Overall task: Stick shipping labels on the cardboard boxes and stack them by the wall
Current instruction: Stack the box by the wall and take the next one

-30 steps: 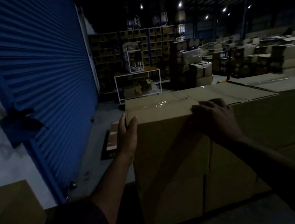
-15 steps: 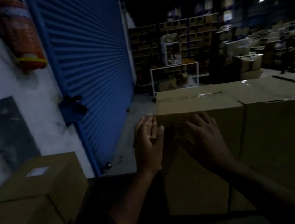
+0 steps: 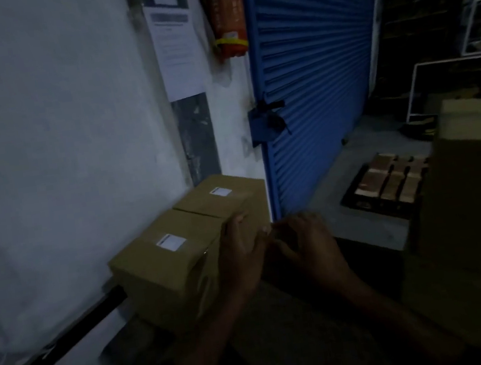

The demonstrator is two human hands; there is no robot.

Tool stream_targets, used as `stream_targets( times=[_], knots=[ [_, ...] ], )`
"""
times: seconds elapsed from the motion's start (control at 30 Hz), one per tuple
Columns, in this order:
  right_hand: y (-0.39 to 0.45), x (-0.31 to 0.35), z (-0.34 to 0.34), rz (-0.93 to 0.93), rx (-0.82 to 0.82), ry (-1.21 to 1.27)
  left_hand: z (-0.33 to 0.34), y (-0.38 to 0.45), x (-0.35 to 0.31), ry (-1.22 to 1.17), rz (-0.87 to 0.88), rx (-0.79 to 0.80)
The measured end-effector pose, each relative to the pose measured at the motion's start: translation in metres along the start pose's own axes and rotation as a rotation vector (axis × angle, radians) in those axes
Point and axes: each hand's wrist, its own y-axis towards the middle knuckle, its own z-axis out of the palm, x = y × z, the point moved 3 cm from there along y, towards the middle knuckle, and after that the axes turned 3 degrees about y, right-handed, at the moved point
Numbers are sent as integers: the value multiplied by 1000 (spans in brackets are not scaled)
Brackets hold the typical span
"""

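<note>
**Two labelled boxes at the wall, both hands in front of them**

While you look down toward the white wall (image 3: 43, 148), two cardboard boxes stand side by side against it. The near box (image 3: 165, 273) touches the wall with its left side and carries a white shipping label (image 3: 171, 242) on its top. The far box (image 3: 223, 200) stands directly behind it along the wall, touching it, and has its own label (image 3: 220, 191) on top. Both boxes rest on a darker layer of cardboard (image 3: 300, 328) that reaches away from the wall toward you.

Your left hand (image 3: 240, 256) is at the side of the near box that faces away from the wall, fingers fairly straight and pointing upward; the picture is too dark and blurred to say whether it touches the box or holds something. Your right hand (image 3: 306, 241) is just beside the left one, farther from the wall, with fingers bent downward. Whether it pinches something I cannot tell.

On the wall above the boxes hang a paper notice (image 3: 176, 52) and a red fire extinguisher (image 3: 226, 14). Where the wall ends, a blue roller shutter (image 3: 317, 78) begins. Farther from the wall, a tall cardboard stack (image 3: 477, 180) stands, and a flat dark tray with brownish pieces (image 3: 387, 183) lies on the floor.
</note>
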Motion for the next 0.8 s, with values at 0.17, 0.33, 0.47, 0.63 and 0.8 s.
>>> stream_targets(
  times=[0.17, 0.33, 0.47, 0.63, 0.8],
  knots=[
    [18, 37, 78, 18, 170, 2, -63, 20, 55, 43, -86, -65],
    [40, 65, 152, 75, 249, -10, -111, 63, 115, 133, -147, -48],
    [59, 76, 199, 254, 283, -13, -151, 109, 179, 297, -223, -18],
    [58, 69, 247, 389, 519, -13, -185, 153, 256, 533, -386, 116],
    [45, 59, 255, 594, 524, 169, -184, 175, 303, 626, -453, 310]
  ],
)
